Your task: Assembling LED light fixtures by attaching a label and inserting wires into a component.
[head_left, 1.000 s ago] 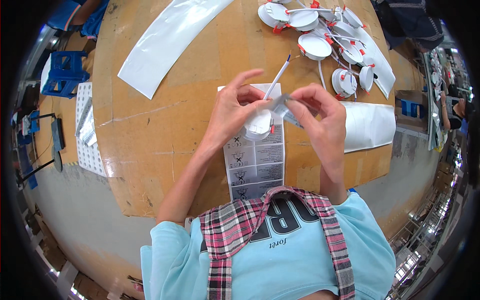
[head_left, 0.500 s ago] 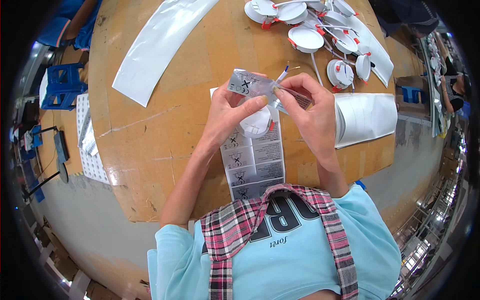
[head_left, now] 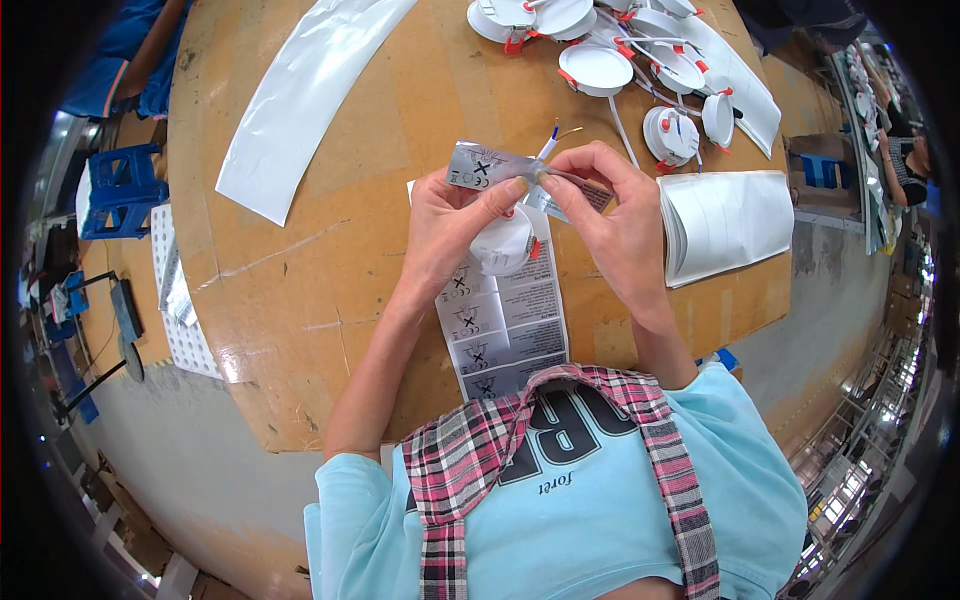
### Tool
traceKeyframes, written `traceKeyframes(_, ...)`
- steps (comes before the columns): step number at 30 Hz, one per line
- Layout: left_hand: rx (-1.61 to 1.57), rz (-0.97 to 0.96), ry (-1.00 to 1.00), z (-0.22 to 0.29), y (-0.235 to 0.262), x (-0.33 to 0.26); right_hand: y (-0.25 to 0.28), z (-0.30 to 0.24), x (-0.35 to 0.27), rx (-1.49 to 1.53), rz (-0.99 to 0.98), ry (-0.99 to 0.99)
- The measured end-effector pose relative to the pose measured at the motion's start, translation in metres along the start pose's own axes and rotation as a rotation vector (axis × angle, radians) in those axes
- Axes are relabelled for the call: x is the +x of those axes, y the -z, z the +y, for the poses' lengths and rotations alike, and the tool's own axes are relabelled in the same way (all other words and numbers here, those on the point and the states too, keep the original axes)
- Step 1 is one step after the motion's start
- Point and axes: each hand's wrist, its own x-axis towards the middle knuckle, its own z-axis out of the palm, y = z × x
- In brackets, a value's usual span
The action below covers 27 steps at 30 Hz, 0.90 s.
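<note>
A silver printed label (head_left: 476, 166) is stretched between my two hands, folded around the white cable (head_left: 548, 147) of a lamp. My left hand (head_left: 446, 222) is closed, its thumb pressing the label near the cable. Thumb and fingers of my right hand (head_left: 615, 215) pinch the label's other side right at the cable. Below my hands lies the round white downlight (head_left: 502, 245) with red clips, partly covered by my left hand. It rests on a strip of silver labels (head_left: 510, 335) that runs toward my body. Bare wire ends stick up past the label.
Several white downlights (head_left: 596, 70) with red clips are heaped at the far right. Beside my right hand sits a stack of white sheets (head_left: 728, 225). A long white sheet (head_left: 305, 100) lies far left on the brown table (head_left: 290, 300). Blue stools (head_left: 125, 190) stand beyond the left edge.
The view has shifted slightly over the table. Both hands keep pinching the label at the cable, with only a slight movement.
</note>
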Motion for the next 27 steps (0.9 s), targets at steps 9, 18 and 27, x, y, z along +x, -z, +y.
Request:
traceKeyframes(9,0.001,0.009,-0.004,-0.0025,-0.0011,0.0016,-0.0003,0.0009,0.0011,-0.005,0.022,0.022)
traceKeyframes(18,-0.006,-0.004,-0.021,-0.0017,-0.0014,0.002,0.0,0.0007,0.0023,-0.054,0.026,0.069)
traceKeyframes(27,-0.027,0.009,-0.008,-0.0023,-0.0024,0.0033,0.0005,0.0008,0.0032,-0.065,0.015,0.087)
